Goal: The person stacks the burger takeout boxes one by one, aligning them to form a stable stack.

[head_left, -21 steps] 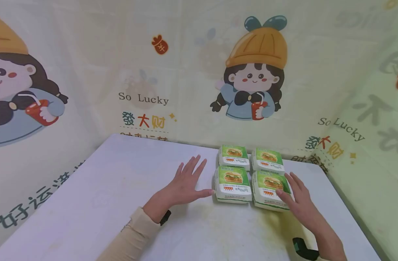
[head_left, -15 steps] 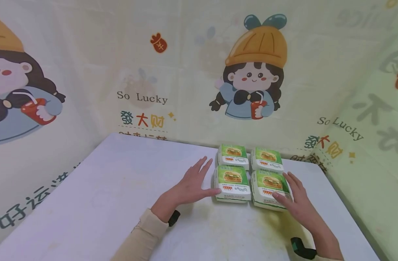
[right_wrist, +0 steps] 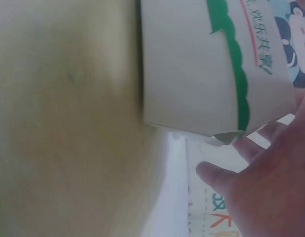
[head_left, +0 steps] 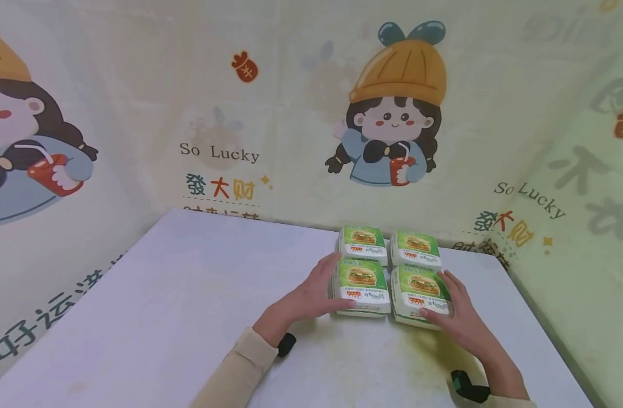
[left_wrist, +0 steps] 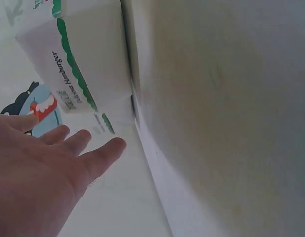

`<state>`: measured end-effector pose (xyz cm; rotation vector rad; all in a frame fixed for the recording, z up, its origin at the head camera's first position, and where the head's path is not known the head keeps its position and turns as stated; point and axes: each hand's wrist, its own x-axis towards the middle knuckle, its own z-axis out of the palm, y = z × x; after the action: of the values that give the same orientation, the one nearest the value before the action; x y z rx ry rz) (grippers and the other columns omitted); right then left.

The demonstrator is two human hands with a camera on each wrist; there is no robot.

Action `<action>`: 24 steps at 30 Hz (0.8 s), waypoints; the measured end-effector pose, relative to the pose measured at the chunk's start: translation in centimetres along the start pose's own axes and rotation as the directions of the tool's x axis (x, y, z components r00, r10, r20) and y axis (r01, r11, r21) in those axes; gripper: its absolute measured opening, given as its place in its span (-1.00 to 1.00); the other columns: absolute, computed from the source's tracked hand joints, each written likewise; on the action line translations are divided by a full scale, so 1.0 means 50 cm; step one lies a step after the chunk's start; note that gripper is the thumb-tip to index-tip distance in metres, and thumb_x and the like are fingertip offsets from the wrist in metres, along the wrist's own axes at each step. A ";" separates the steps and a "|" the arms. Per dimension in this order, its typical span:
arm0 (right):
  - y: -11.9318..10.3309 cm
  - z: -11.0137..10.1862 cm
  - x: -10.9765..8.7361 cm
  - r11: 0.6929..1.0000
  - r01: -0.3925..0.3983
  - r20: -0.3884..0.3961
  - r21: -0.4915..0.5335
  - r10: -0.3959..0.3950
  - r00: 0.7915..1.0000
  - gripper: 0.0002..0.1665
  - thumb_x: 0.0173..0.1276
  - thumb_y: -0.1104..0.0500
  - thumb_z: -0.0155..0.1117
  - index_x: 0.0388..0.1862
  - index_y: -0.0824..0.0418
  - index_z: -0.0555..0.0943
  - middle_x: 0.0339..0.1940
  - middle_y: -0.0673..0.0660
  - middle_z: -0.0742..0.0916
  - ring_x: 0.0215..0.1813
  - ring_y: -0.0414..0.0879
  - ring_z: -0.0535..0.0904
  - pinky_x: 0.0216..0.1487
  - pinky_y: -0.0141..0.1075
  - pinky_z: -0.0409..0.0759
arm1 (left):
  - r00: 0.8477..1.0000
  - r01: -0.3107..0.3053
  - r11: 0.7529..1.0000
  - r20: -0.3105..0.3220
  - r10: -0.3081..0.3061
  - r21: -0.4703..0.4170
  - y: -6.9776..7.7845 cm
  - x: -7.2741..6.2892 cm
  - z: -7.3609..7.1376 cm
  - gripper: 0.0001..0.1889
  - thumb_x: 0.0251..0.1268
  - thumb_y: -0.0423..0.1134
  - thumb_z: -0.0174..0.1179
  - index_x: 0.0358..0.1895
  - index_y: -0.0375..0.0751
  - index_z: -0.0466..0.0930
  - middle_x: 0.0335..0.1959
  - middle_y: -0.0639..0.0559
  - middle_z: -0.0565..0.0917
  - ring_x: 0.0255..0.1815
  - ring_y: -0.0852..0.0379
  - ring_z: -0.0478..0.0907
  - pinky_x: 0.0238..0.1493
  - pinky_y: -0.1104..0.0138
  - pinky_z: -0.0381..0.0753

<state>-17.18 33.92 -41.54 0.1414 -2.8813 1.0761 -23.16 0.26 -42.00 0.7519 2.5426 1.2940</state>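
Paper hamburger boxes with green-and-white lids form a two-by-two block on the table. In the head view, my left hand [head_left: 311,297] is at the left side of the front left box [head_left: 363,279], its thumb overlapping the lid's front edge. My right hand [head_left: 461,317] lies along the right side of the front right box [head_left: 422,284], thumb over its front corner. Both hands have extended, spread fingers. The left wrist view shows a white box side [left_wrist: 98,54] just beyond the fingertips. In the right wrist view, fingers are right at a box corner [right_wrist: 192,74].
Behind the front pair stand the back left box [head_left: 363,239] and the back right box [head_left: 416,245], close to the wall. A printed cloth [head_left: 291,113] with cartoon figures hangs around the white table [head_left: 189,294]. Each wrist wears a black strap [head_left: 287,344].
My left hand has moved right, up to the front left box, its thumb now over the lid. My right hand's thumb has shifted slightly left over the front right box. The boxes stay put.
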 end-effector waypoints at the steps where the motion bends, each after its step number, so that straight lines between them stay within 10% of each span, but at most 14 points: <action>1: 0.000 0.001 0.001 1.000 0.003 0.007 0.002 -0.003 1.000 0.21 0.24 -0.09 0.39 0.62 0.26 -0.11 0.60 0.40 -0.12 0.51 0.48 -0.09 0.28 0.51 0.10 | 1.000 0.001 1.000 0.006 -0.001 0.000 -0.002 0.005 0.004 0.12 0.12 0.30 0.29 0.62 0.15 -0.24 0.64 0.14 -0.14 0.60 0.07 -0.04 0.52 -0.05 0.19; 12: 0.008 0.003 0.002 0.998 0.061 0.023 -0.011 -0.061 0.998 0.26 0.17 -0.05 0.45 0.63 0.21 -0.13 0.60 0.43 -0.19 0.48 0.61 -0.11 0.20 0.59 0.09 | 0.998 0.014 0.999 0.059 -0.017 0.037 0.007 0.024 0.016 0.18 0.07 0.24 0.37 0.62 0.24 -0.30 0.65 0.12 -0.25 0.65 0.01 -0.17 0.55 -0.09 0.10; 24: 0.013 0.009 -0.002 0.997 0.080 -0.010 -0.022 -0.080 0.997 0.15 0.15 -0.05 0.49 0.53 0.30 0.06 0.59 0.45 -0.08 0.49 0.54 -0.06 0.23 0.51 0.15 | 1.000 -0.008 0.998 0.016 0.007 0.054 0.002 0.014 0.010 0.13 0.03 0.07 0.48 0.61 0.08 -0.10 0.57 0.11 -0.04 0.48 0.06 0.16 0.45 0.10 0.35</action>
<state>-17.16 34.11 -42.31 0.2465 -2.8498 1.0280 -23.54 1.04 -42.18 0.7799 2.5742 1.2203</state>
